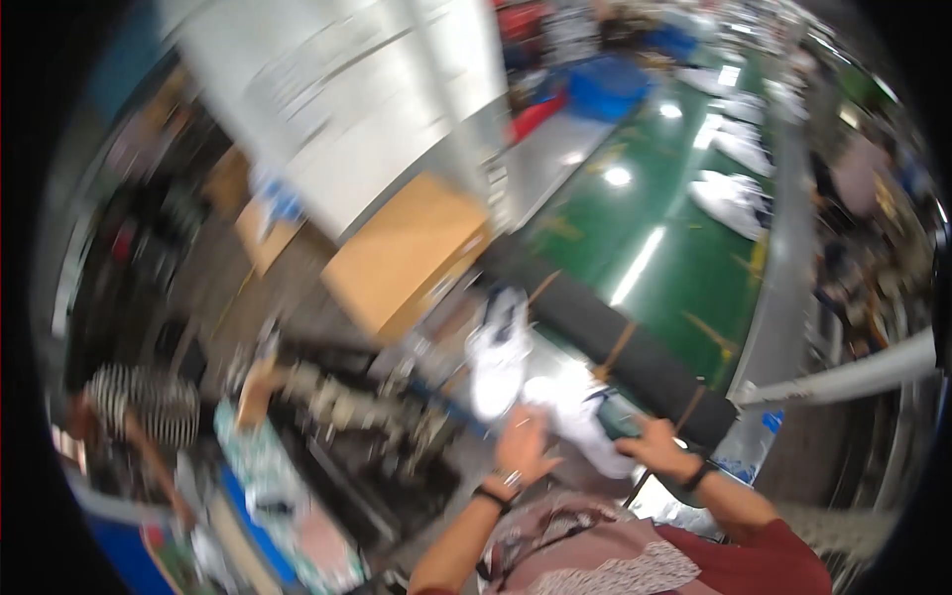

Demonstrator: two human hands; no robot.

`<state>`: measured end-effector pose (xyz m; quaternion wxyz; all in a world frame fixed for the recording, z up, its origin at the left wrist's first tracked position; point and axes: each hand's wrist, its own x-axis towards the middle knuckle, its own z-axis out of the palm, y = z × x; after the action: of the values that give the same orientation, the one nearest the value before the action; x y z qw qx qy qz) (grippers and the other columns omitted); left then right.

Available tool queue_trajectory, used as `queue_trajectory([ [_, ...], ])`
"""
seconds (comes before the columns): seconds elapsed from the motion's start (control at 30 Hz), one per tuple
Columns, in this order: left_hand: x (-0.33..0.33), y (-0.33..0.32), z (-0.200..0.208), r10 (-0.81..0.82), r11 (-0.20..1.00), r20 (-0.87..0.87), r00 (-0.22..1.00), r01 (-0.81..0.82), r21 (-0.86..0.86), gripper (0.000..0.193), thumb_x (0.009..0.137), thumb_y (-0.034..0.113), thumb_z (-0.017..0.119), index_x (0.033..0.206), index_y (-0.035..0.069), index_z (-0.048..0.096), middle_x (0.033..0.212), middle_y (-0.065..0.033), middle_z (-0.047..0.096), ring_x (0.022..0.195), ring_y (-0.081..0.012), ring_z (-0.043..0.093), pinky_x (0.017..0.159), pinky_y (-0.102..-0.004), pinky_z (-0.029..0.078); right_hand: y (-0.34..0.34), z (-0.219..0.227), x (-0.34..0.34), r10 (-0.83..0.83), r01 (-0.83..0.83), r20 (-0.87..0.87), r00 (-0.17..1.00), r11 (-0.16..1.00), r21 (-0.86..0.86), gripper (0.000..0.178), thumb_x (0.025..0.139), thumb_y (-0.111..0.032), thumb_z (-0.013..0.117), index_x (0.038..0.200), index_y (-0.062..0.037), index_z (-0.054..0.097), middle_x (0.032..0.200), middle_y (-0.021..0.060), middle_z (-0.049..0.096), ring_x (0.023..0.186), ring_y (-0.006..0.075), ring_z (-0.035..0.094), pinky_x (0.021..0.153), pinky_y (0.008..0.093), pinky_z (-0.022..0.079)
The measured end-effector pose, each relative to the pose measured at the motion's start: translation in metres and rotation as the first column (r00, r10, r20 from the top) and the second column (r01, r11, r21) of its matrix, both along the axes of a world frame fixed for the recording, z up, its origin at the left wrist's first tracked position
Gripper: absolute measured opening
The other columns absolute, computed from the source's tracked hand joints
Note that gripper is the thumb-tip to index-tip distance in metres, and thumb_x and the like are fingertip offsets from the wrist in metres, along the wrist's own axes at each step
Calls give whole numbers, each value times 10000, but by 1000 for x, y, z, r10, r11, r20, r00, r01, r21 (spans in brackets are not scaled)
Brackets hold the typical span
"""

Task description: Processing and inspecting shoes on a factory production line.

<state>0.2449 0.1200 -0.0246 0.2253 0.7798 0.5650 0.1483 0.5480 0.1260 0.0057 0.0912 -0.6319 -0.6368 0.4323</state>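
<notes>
White shoe (583, 421) lies by the conveyor's (630, 233) near edge, my left hand (524, 446) spread open, my right hand's (666, 451) grip unclear.

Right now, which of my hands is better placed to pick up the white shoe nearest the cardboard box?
Probably your left hand: it is close to the near end of that white shoe. Your right hand is farther off, at the right side of the other shoe.

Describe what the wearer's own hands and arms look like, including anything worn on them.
The left hand and right hand are ungloved. The left wrist has a dark band and something silvery, too blurred to identify. The right wrist has a black band; that arm has a dark red sleeve.
</notes>
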Motion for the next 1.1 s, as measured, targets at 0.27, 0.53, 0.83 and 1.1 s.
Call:
queue_trajectory([
  [0.27,-47,-66,72,83,966,669,738,105,-235,1247,532,262,1002,1548,22,320,1385,-239,592,1290,-378,592,1091,-454,471,43,154,-78,384,-404,-299,873,915,-6,677,895,-533,669,1226,58,669,1045,130,738,936,161,678,854,328,545],
  [0.53,-142,-127,47,379,803,893,-244,-393,-449,759,882,150,808,1490,-57,403,1420,-137,576,1311,-226,546,1137,-364,405,-17,72,-346,391,-51,-602,696,863,503,887,809,-273,850,1492,68,398,1397,190,566,1300,255,559,1084,386,460],
  [0.83,-267,-106,37,435,736,689,-579,-211,-643,627,984,314,731,1434,-71,524,1281,-115,683,1080,-197,675,886,-321,547,-1,115,-525,416,-328,-51,908,781,531,767,767,-439,827,1280,26,499,1144,263,704,1052,438,699,936,471,540],
  [1.1,-302,-112,26,429,850,623,-654,58,-524,607,1055,561,513,1272,11,649,1048,-123,763,857,-241,756,790,-344,622,-15,124,-574,284,-417,313,906,715,561,853,732,-535,803,1248,63,480,1122,313,677,1065,500,673,950,541,534],
])
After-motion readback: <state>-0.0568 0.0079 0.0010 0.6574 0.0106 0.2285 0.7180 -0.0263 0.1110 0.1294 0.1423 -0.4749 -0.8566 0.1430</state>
